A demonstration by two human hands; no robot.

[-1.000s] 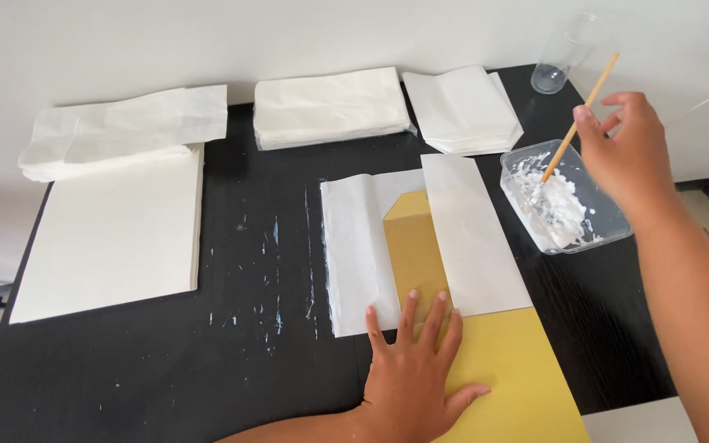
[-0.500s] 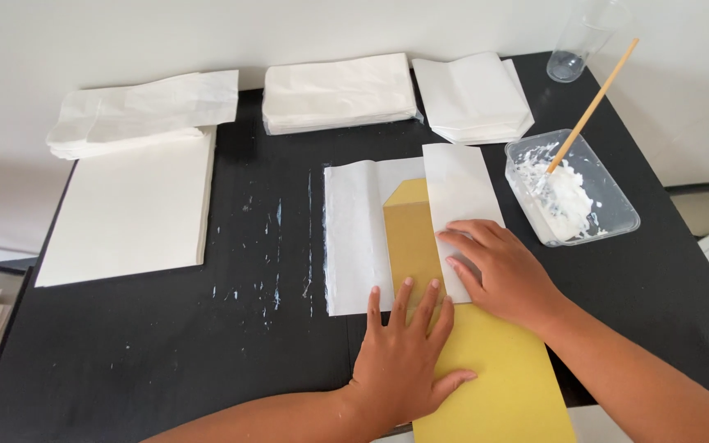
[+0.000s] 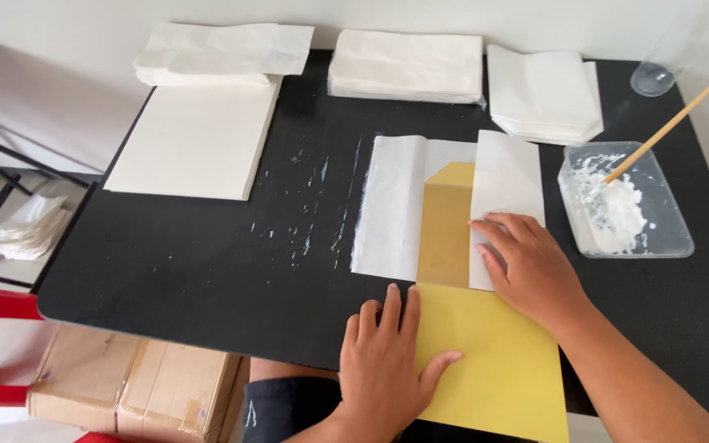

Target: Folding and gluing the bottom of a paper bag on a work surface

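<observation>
A long yellow card template (image 3: 486,361) lies on the black tabletop (image 3: 207,271), its long axis running from the near edge away from the person, its angled far end pointing toward the wall. A white paper sheet (image 3: 395,205) is wrapped over the far half: the left flap lies open and flat, while the right flap (image 3: 506,176) is folded in over the template, leaving a yellow strip bare between them.

The left hand (image 3: 387,369) rests flat with fingers spread and released, palm down at the template's near left edge, grasping nothing. The right hand (image 3: 535,271) presses flat on the lower part of the right flap, fingers extended and together, likewise gripping nothing.

Just right of the sheet sits a clear plastic tray (image 3: 666,238) of white paste with a wooden stick (image 3: 674,119) leaning in it; a clear cup (image 3: 658,78) stands beyond. Stacks of white paper (image 3: 408,66) line the far edge, and a larger white stack (image 3: 194,139) lies far left. White paste streaks (image 3: 322,213) mark the tabletop left of the sheet.
</observation>
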